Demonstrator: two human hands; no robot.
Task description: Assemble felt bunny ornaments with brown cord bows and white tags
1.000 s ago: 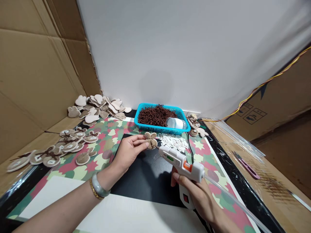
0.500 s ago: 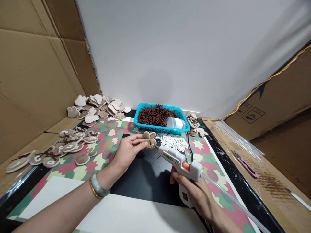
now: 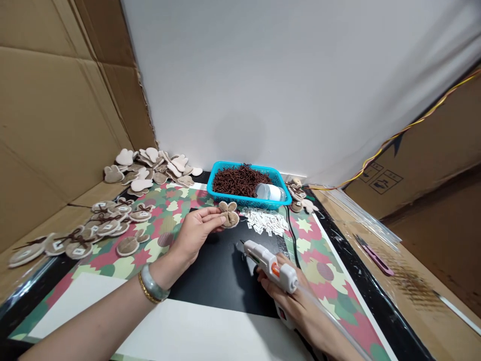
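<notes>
Between the thumb and fingers of my left hand is a small beige bunny-head felt patch, held above the black mat. My right hand is wrapped round the grip of a white hot glue gun with an orange part near its rear. A clear glue stick trails out of its back. The gun's nozzle sits below and to the right of the patch, apart from it. Small white labels lie in a pile just behind the gun.
A blue basket holds brown cord bows and a white-and-clear container. Loose patches are heaped at back left; patches with bows and labels lie in front of them. On the right are a pink cutter and clear glue sticks.
The glue gun in my right hand has drawn down and left, its nozzle moving away from the patch. My left hand has shifted slightly left with the patch.
</notes>
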